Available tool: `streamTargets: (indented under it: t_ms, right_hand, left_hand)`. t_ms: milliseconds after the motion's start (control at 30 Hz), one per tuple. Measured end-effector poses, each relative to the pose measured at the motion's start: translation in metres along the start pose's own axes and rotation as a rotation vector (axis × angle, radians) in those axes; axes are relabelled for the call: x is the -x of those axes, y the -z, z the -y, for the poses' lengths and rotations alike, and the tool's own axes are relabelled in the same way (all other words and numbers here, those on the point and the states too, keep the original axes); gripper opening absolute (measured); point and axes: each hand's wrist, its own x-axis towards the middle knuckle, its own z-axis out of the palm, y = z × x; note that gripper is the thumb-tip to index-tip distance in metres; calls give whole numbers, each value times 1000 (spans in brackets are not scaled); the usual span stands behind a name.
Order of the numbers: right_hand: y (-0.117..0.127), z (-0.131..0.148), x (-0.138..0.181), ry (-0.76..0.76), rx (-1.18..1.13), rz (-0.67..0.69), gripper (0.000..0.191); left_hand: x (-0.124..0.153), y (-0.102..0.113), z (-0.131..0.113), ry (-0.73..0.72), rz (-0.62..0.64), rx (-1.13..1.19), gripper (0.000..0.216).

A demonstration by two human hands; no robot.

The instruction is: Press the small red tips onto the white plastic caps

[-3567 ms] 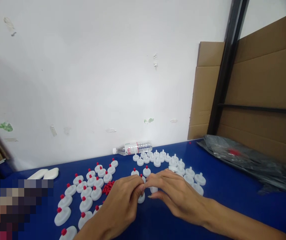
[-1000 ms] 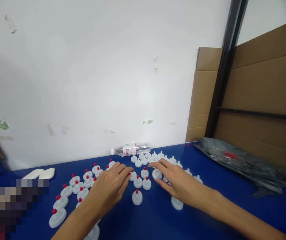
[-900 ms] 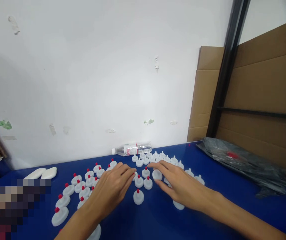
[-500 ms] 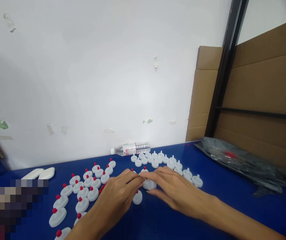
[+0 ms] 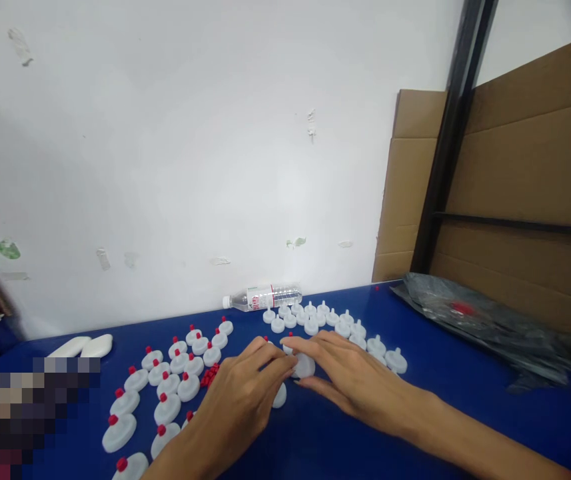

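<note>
Between my hands is a white nozzle cap [image 5: 306,366], tipped over with its broad round base toward me. My right hand [image 5: 348,370] grips it, thumb below and fingers over the top. My left hand [image 5: 248,377] is closed in a pinch at the cap's nozzle side; its fingertips hide what they hold. Another white cap [image 5: 280,396] stands on the table just under my left fingers. Small red tips [image 5: 210,375] lie in a pile left of my left hand, partly covered by it.
Several white caps with red tips [image 5: 167,408] stand at the left. Several bare-nozzle caps [image 5: 311,325] stand at the back. A clear bottle [image 5: 262,297] lies against the wall. Two white oval objects [image 5: 96,346] lie far left, a grey plastic bag [image 5: 465,327] at right.
The white cap between my hands has tilted more, its base turned toward me. My left hand has shifted slightly right, and more of the red pile shows.
</note>
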Motion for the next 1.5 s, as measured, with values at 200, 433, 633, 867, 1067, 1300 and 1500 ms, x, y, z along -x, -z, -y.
streamTargets:
  t_ms: [200,433,633,867,1067,1300,1500]
  right_hand:
    - [-1,1,1,35,-17,-109,48]
    - [-4,1,4,99,-86,-239,43]
    - [3,9,5,164,-82,-281,48]
    - [9,17,4,249,-25,-304,41]
    - [11,9,0,233,-34,-313,41]
    - [33,2,-6,-114,204,-227,44]
    - [42,-3,-6,-387,298,169,64]
  left_hand:
    - [-1,-2,3,49,-34,57,19]
    - [-5,2,-3,95,37,43,26]
    - [-7,9,-15,175,39,249,32]
    - [-7,14,-18,227,90,296,34]
    - [-11,13,-21,135,-109,244,21]
    - [-11,17,-26,91,-113,178,14]
    - [-6,2,-27,33,234,-47,18]
